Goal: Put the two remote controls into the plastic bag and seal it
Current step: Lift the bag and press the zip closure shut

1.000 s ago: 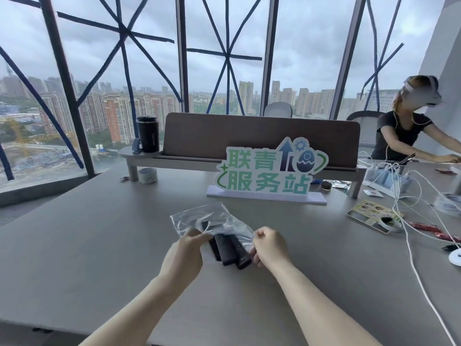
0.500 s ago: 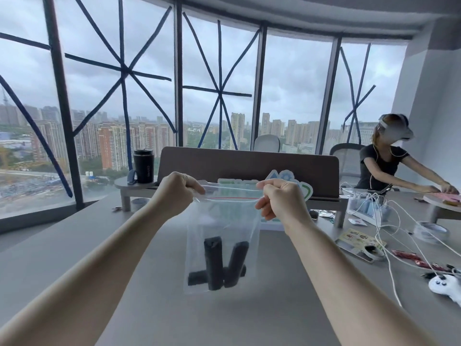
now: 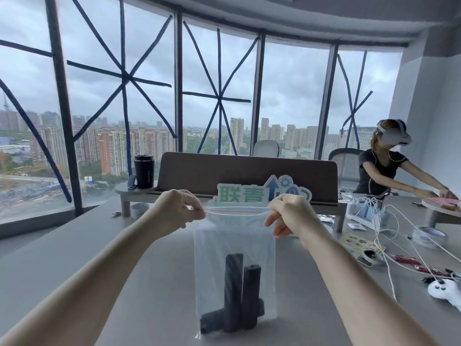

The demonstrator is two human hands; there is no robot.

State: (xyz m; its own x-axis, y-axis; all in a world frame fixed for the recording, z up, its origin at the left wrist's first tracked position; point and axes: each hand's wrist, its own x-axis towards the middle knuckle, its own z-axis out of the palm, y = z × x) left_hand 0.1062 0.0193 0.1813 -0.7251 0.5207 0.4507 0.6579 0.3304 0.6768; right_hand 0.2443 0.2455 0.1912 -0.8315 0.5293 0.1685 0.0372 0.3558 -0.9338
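A clear plastic bag (image 3: 234, 245) with a red zip line hangs upright above the grey table (image 3: 74, 258). My left hand (image 3: 177, 211) pinches its top left corner and my right hand (image 3: 289, 216) pinches its top right corner. The mouth between them looks slightly open. Black remote controls (image 3: 234, 290) stand at the bottom of the bag, two upright side by side, with another dark piece lying across beneath them.
A green sign (image 3: 264, 193) and a brown divider (image 3: 249, 171) stand behind the bag. A black cup (image 3: 144, 171) sits on a small shelf at left. At right a person in a headset (image 3: 384, 158) works among white cables (image 3: 389, 236), tape rolls and a white controller (image 3: 446, 292).
The bag was lying on the table a second ago; both hands lifted it upright by its top corners, the remotes slid to the bottom, and the view tilted up.
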